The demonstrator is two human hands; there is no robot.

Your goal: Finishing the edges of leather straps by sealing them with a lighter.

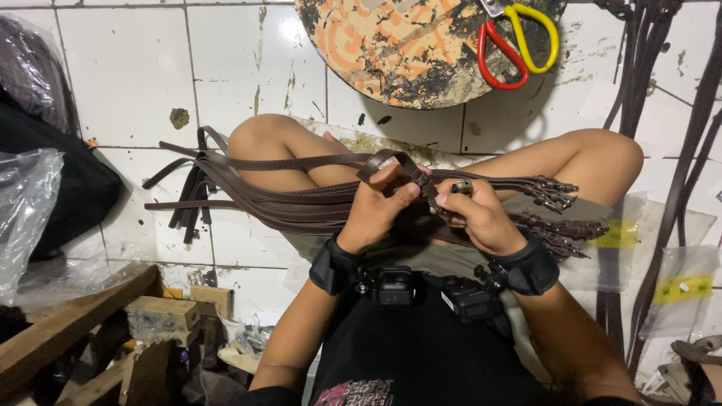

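I sit cross-legged on a white tiled floor with a bundle of dark brown leather straps (256, 197) lying across my lap. My left hand (380, 207) and my right hand (474, 214) both grip one brown strap (391, 159) that loops up between them. The strap ends on the right carry metal buckles (556, 194). Both wrists wear black bands, each with a small camera mounted on it.
A round worn board (406, 53) lies ahead with red-and-yellow-handled scissors (515, 41) on it. More straps (654, 113) hang at the right. Plastic bags (26, 210) and wooden pieces (90, 323) crowd the left. Clear packets (681, 286) lie at the right.
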